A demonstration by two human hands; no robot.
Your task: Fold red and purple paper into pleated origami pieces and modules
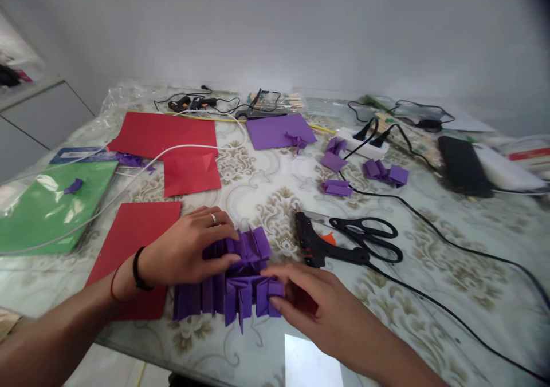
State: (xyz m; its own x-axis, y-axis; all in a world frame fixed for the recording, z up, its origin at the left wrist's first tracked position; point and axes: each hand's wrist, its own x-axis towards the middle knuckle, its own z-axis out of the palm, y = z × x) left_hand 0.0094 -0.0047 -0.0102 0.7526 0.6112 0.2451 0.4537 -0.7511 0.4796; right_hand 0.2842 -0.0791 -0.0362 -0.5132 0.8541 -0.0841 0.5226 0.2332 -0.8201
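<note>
Clock set on the work: 12 away from the wearer.

Left hand [204,244]: fingers curved, thumb and fingertips set apart on the upper left of the folded purple paper assembly [234,289]. It appears to hold the flaps together and steady. Right hand [318,301]: comes in from 4 o'clock; thumb and forefinger close together, pinching the right end, presumably to align it. The assembly lies between both hands by the table's [451,295] near edge, pleats on its left, boxier folds on its right.

At 9 o'clock, a red sheet [129,249], partly beneath the left forearm. Between 2 and 3, a black glue gun [311,241], nozzle directed away, with scissors [338,224] just beside it; likely laid there for easy reach of the right hand. Its cord trails toward 4.

Further out: loose folded purple pieces [337,189] toward 2; a white power strip [361,142] between 1 and 2, two black plugs seated; a purple sheet [275,132] just past 12; more red paper [167,135] at 11; green paper in clear wrap [47,204] at 10, a purple scrap [74,186] on top.

Labels: pale strip on a blue packet [83,155] at 10, unreadable. No brand legible on gun or scissors.
</note>
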